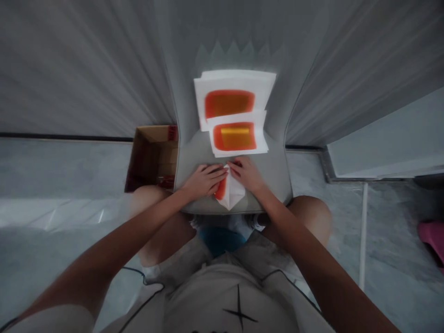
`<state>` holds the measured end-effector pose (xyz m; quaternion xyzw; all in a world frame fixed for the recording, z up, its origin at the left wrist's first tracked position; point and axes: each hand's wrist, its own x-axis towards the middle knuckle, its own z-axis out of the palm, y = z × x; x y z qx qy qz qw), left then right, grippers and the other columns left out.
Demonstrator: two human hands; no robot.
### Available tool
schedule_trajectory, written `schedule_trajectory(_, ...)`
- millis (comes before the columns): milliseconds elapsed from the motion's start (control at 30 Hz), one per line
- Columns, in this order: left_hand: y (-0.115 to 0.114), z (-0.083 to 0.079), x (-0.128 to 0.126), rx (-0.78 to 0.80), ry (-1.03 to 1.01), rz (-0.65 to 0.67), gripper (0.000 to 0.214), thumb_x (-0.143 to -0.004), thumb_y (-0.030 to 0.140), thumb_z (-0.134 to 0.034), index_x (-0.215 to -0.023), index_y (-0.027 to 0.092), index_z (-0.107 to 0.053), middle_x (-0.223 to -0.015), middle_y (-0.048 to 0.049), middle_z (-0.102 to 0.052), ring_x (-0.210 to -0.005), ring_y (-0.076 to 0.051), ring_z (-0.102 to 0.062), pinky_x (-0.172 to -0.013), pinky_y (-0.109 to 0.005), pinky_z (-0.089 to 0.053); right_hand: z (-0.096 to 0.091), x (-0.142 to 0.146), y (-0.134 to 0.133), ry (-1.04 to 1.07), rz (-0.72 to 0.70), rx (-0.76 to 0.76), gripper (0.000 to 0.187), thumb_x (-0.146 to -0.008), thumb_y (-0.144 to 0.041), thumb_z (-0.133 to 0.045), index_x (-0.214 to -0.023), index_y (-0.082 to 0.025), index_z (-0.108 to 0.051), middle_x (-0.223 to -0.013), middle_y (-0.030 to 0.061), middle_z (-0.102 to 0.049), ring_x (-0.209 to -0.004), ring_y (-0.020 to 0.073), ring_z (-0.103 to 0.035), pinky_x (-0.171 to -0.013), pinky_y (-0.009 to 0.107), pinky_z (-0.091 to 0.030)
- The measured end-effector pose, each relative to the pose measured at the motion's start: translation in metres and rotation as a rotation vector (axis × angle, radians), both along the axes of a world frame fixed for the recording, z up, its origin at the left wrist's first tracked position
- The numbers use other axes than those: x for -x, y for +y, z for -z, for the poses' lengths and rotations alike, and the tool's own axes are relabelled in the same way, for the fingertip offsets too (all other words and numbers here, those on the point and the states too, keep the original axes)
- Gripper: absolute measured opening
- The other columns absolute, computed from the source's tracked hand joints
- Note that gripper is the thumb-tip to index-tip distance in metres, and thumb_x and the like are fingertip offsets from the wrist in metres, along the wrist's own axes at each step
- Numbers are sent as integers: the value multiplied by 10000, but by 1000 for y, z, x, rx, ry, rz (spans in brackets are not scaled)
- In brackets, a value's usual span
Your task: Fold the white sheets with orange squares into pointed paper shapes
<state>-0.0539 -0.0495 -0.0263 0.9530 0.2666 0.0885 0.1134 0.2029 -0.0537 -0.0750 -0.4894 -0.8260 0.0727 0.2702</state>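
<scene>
I sit with a small grey table [277,178] between my knees. A white paper with an orange patch [231,192], partly folded to a point toward me, lies at its near edge. My left hand [204,180] lies flat on the paper's left side, fingers stretched out and pressing down. My right hand [247,175] presses its right side, fingertips meeting the left hand's over the fold. Just beyond my hands lies a white sheet with an orange rectangle [238,135], overlapping a stack of similar sheets [233,98] farther back.
An open brown cardboard box [152,157] stands on the floor to the left of the table. Grey curtains hang behind. A white pole [362,231] and a pink object [433,238] are at the right, on a grey floor.
</scene>
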Motion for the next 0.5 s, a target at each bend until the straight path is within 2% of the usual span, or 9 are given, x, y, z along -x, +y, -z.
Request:
schedule_trajectory(267,0,2,0,-7,17,3,512,-1060,283,-439,-1564,292,-532,-1623,-34,-513,-1525,-290,-435,-1170,-533,-371,2,-1,2,-30,-12,-28,337,-1043,-275,-558,-1324,-248,-741,-1141,143,-665,-1012,293,-592,-931,488,-519)
schedule_trajectory(500,-1,2,0,10,-15,-20,507,-1044,274,-469,-1542,302,-559,-1604,-27,-539,-1508,-288,-459,-1167,-519,-384,-1,0,1,-25,-9,-12,324,-1046,-275,-551,-1298,-252,-753,-1128,132,-658,-997,282,-585,-928,479,-517)
